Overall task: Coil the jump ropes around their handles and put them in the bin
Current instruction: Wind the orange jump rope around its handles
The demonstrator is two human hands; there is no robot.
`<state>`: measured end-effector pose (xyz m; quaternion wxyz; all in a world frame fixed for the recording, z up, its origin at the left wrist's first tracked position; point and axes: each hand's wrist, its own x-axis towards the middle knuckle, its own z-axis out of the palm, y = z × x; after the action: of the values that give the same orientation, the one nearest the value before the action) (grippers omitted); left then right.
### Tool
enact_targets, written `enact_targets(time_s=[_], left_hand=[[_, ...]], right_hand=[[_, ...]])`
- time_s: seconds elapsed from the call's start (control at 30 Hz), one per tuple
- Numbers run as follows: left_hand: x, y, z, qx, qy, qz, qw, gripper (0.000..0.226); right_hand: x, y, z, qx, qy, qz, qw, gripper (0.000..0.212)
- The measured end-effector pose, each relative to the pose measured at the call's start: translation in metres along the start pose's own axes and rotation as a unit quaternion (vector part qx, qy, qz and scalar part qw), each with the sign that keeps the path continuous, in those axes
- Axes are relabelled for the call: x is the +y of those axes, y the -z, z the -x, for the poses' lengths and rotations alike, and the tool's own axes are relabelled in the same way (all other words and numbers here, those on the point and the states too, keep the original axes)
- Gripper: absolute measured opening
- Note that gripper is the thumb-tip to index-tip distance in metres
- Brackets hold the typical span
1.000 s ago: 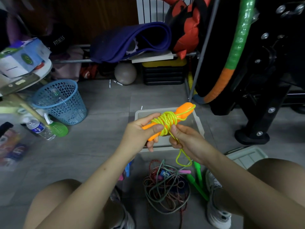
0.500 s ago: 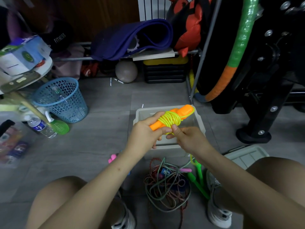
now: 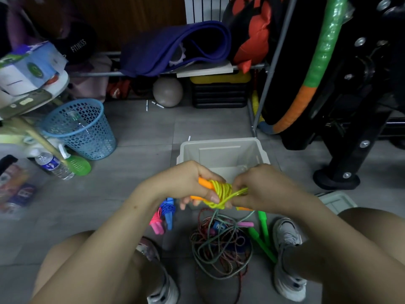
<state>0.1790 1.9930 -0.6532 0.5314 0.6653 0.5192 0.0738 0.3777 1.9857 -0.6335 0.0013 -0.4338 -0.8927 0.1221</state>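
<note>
Left hand [image 3: 186, 185] grips the orange handles [image 3: 205, 183], mostly hidden under its fingers. Right hand [image 3: 260, 189] pinches the yellow rope [image 3: 222, 193] wound round them, just before the grey bin [image 3: 221, 154]. Whatever its fingertips do is hidden. Tangled ropes [image 3: 221, 244] lie on the floor between the shoes.

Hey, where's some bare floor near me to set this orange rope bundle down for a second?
Bare grey floor lies left of the bin, between it and the blue basket, reaching toward the grey ball. It is crowded between the shoes: the tangled ropes, green handles and pink and blue handles. The bin's inside looks bare too.
</note>
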Motion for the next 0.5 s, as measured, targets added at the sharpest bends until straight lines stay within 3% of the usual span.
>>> enact_targets(time_s=[0.13, 0.23, 0.37, 0.5], left_hand=[[0.004, -0.004, 0.005, -0.053, -0.018, 0.0, 0.998, 0.051], [0.006, -0.003, 0.009, -0.066, -0.022, 0.0, 0.998, 0.051], [0.006, -0.003, 0.014, -0.047, -0.036, 0.023, 0.998, 0.051], [0.006, -0.003, 0.017, -0.045, -0.043, 0.027, 0.998, 0.067]], right_hand=[[0.007, 0.003, -0.003, -0.037, -0.028, -0.159, 0.986, 0.032], [0.012, -0.002, -0.004, -0.024, -0.069, -0.262, 0.962, 0.041], [0.018, -0.012, -0.005, -0.041, -0.078, -0.418, 0.904, 0.041], [0.017, -0.02, -0.003, -0.159, -0.056, -0.535, 0.828, 0.026]])
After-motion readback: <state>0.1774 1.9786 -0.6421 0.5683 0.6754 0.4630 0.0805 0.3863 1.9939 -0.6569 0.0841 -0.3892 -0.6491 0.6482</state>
